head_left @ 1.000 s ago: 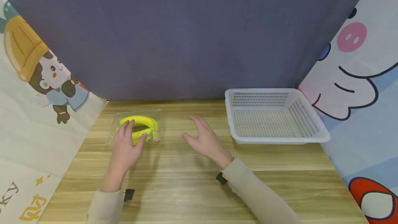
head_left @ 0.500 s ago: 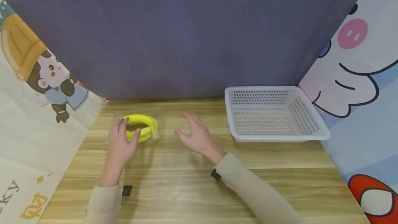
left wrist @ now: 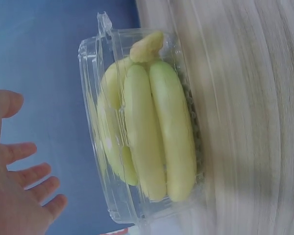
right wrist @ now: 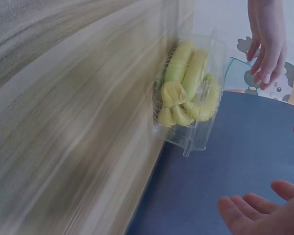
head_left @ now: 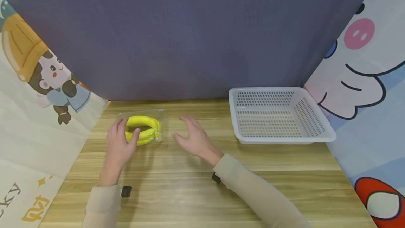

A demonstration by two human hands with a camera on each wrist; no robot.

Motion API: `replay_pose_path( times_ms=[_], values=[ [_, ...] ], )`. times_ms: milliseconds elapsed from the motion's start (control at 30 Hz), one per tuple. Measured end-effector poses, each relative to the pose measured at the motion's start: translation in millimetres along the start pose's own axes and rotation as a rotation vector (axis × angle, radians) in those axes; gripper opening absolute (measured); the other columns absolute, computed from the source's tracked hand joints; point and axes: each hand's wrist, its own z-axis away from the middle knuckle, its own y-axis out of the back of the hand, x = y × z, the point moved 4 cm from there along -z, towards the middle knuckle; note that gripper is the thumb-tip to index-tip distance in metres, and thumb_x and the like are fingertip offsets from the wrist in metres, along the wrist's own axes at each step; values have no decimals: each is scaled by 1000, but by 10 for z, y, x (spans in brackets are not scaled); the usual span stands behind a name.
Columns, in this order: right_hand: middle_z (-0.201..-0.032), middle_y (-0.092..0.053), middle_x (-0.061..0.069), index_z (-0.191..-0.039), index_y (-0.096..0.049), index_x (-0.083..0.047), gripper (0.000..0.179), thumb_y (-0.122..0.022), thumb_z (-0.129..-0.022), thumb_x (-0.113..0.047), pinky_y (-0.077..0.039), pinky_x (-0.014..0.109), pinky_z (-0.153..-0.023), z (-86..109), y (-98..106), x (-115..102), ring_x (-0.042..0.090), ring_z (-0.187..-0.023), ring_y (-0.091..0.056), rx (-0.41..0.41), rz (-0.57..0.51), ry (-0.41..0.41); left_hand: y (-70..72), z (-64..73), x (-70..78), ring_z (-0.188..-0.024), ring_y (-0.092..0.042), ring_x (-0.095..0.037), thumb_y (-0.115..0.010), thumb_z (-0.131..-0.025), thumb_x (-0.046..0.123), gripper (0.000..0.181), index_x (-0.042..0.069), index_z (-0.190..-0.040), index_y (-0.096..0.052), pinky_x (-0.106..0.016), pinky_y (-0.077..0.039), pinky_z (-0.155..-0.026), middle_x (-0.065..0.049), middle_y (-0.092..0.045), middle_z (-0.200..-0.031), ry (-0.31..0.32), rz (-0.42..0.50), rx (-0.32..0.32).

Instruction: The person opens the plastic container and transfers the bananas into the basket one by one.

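Observation:
A clear plastic clamshell box (left wrist: pixel 118 215) with several yellow bananas (left wrist: pixel 159 132) inside stands at the left of the table. In the left wrist view its lid is down. My left hand (head_left: pixel 119 145) hovers over the box's left end in the head view, hiding part of it. Both wrist views show a gap between this hand and the box. Right of the box my right hand (head_left: pixel 194 140) hangs above the table, thumb and fingers spread, holding nothing. In the right wrist view, the bananas' stem ends (right wrist: pixel 174 94) face this hand.
A white perforated plastic basket (head_left: pixel 286 139) stands at the table's back right. Behind the wooden table (head_left: pixel 177 192) rises a dark grey-blue panel (head_left: pixel 177 38). Printed cartoon sheets (head_left: pixel 34 126) flank the table on both sides.
Both hands have moved left. The left hand has shifted from over the bananas toward the box's left end. The right hand has come closer to the box, which stays put.

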Motion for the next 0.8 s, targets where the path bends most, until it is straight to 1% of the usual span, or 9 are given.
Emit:
replay_pose_path(
  times_ms=[133,300,467,633,800],
  values=[
    [-148,-38,5,-145,-36,-16,69,-57,-89,-51,-32,43,-110,-16,-32,-6,23,-135,-35,-8,-2,-15,14,-5,-44,-122,-35,-53,-63,-88,27,58,-6,-132,-46,-64,-26,-100,-31,-41,-135,19,8,-29],
    [-148,-39,5,-145,-36,-18,69,-58,-88,-52,-32,43,-110,-56,-74,-23,22,-135,-36,-18,-29,-32,24,-12,-135,-125,-32,-52,-62,-89,27,58,-5,-133,-46,-65,-24,-102,-30,-38,-137,37,15,-62],
    [-145,-42,4,-143,-38,-17,68,-60,-87,-50,-36,42,-107,-109,-119,-20,22,-131,-41,-14,-72,-55,41,-8,-236,-128,-28,-51,-59,-92,31,59,-2,-138,-42,-65,-21,-104,-29,-34,-141,83,21,-110],
    [-141,-46,3,-142,-41,-17,67,-62,-87,-50,-41,40,-103,-158,-153,4,22,-127,-45,-12,-136,-90,65,3,-300,-129,-25,-52,-58,-93,33,61,-3,-139,-40,-66,-19,-104,-30,-30,-143,125,3,-143],
    [-142,-45,3,-142,-41,-17,69,-62,-86,-50,-42,41,-102,-187,-187,7,22,-126,-45,-34,-156,-118,73,7,-385,-131,-21,-53,-55,-94,39,66,-1,-143,-34,-68,-18,-103,-31,-24,-145,185,-16,-199]
  ],
)
